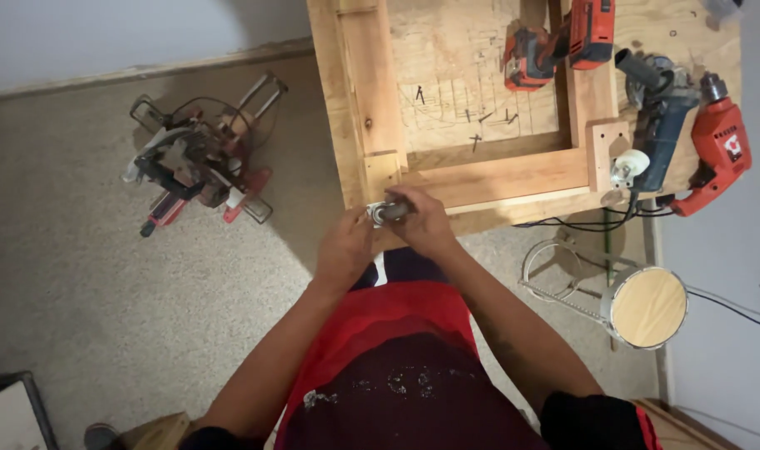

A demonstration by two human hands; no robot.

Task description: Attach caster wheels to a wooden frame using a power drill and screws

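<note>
We hold a caster wheel against the corner of the wooden frame, so it sits flush. Our right hand closes its fingers around it; our left hand steadies beside, its grip hidden.

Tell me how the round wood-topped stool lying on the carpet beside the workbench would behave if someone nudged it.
The stool lies on its side, so its round seat edge would probably let it roll in an arc. Its thin metal legs and ring suggest it is fairly light and would shift easily. The carpet would likely slow it quickly.
</note>
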